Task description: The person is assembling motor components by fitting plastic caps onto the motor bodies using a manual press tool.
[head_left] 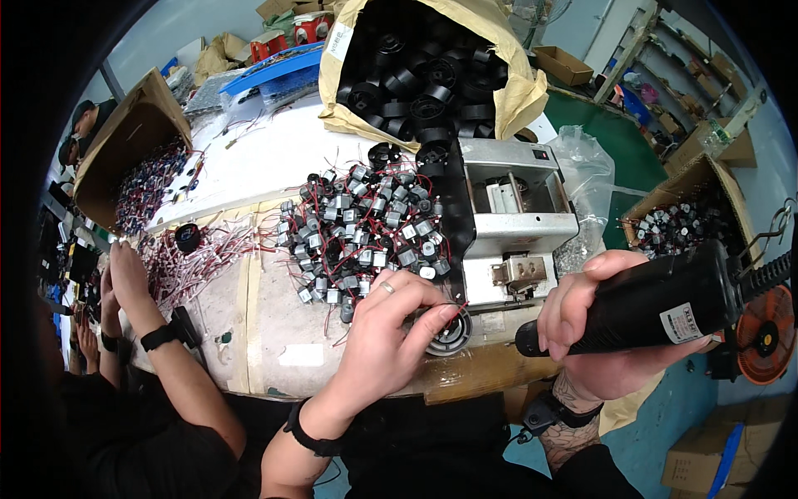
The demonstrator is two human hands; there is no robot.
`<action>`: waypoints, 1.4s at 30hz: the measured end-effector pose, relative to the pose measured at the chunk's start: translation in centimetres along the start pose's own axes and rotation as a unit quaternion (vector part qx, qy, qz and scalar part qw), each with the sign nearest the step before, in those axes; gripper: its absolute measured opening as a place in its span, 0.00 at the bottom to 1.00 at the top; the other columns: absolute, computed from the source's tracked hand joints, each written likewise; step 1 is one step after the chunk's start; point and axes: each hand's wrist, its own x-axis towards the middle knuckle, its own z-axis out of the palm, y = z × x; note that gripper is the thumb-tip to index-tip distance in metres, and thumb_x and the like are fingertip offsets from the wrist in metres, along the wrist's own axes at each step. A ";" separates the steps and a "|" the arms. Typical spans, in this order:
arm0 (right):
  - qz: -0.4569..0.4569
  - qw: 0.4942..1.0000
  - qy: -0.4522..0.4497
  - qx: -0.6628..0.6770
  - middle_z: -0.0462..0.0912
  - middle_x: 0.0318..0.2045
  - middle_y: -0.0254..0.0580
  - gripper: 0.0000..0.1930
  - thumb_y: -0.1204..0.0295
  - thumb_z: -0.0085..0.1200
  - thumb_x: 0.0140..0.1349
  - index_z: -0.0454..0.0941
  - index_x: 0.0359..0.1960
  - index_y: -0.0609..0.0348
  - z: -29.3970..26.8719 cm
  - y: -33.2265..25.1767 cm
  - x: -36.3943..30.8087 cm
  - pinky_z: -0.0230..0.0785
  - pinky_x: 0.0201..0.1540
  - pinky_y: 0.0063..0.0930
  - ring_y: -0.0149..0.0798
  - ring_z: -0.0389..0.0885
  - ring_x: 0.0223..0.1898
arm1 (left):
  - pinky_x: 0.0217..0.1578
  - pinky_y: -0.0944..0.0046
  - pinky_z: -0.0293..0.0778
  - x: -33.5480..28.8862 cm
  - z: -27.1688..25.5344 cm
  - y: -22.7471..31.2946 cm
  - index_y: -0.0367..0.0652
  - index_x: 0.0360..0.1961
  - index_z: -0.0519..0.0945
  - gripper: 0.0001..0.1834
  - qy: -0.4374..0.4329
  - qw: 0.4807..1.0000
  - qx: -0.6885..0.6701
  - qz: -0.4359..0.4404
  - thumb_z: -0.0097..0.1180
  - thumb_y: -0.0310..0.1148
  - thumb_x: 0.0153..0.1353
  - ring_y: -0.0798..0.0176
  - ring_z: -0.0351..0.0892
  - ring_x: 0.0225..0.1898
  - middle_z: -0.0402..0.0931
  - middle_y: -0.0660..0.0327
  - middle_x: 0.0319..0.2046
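My left hand [386, 333] is closed at the table's front edge, thumb and forefinger pinched over a round black-and-grey wheel-shaped housing [454, 339]. A thin red wire shows by the fingertips; the inside of the housing is partly hidden. In my right hand [573, 312] is a black electric screwdriver [657, 301], lying nearly level with its narrow end toward the left, apart from the housing. Its coiled cord leads off to the right. Just beyond my left hand lies a heap of small silver motors [366, 220] with red and black wires.
A metal fixture [519, 224] stands beyond the housing. Behind it, a large paper sack [519, 96] holds black round parts. Bundled wires [187, 266] and a co-worker's hands [125, 274] are at left. Cardboard boxes [706, 179] and an orange fan [763, 337] stand at right.
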 end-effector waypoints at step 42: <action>0.040 0.993 -0.022 -0.105 0.74 0.17 0.50 0.55 0.22 0.33 0.55 0.66 0.49 0.76 0.5 -1.4 -1.6 0.68 0.19 0.32 0.40 0.73 0.15 | 0.39 0.59 0.72 2.3 -1.8 0.0 0.39 0.30 0.83 0.05 -0.136 0.982 0.081 0.100 0.65 0.24 0.50 0.54 0.74 0.36 0.78 0.59 0.30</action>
